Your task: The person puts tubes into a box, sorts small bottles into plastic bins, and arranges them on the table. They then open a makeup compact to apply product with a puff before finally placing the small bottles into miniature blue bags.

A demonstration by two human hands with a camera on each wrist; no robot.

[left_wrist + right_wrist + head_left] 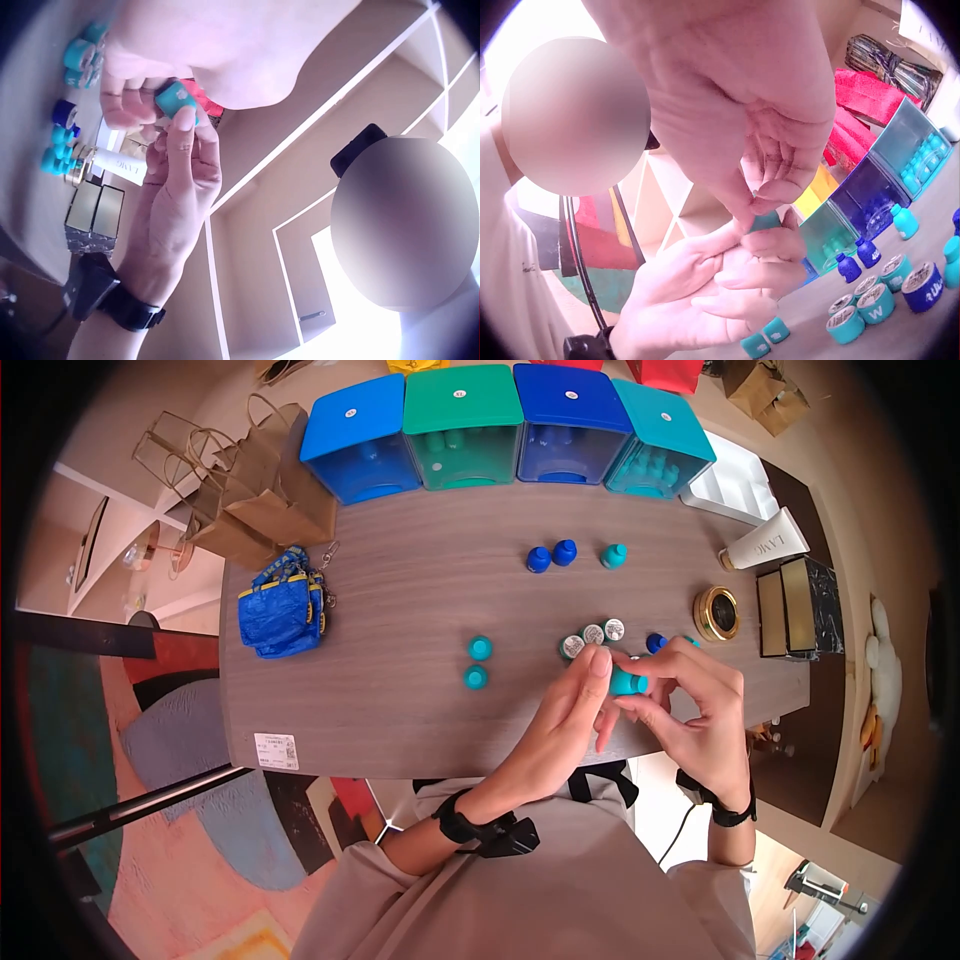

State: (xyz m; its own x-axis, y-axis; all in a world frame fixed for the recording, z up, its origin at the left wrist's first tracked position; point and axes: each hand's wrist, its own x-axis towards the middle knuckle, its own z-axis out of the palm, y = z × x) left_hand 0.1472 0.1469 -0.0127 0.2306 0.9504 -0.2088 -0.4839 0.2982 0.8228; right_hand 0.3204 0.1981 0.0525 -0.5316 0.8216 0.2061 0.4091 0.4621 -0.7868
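Both hands meet over the front right of the table around a small teal bottle (pixel 627 682). My right hand (pixel 705 705) pinches it between thumb and index finger, and the white mark on its side shows in the left wrist view. My left hand (pixel 565 715) is against its other side; in the right wrist view that thumb and curled index finger close on the teal bottle (pixel 765 221). Just beyond the hands stand several short teal pieces with printed round tops (pixel 593 634), beside a dark blue one (pixel 656 643). Two teal pieces (pixel 479 648) stand to the left.
Two dark blue bottles (pixel 565 552) and a teal bottle (pixel 614 556) stand farther back. Four colored bins (pixel 462 430) line the rear edge. A gold-rimmed jar (pixel 717 613), white tube (pixel 768 542) and boxes (pixel 797 606) are right; a blue bag (pixel 281 612) and paper bags (pixel 262 505) left.
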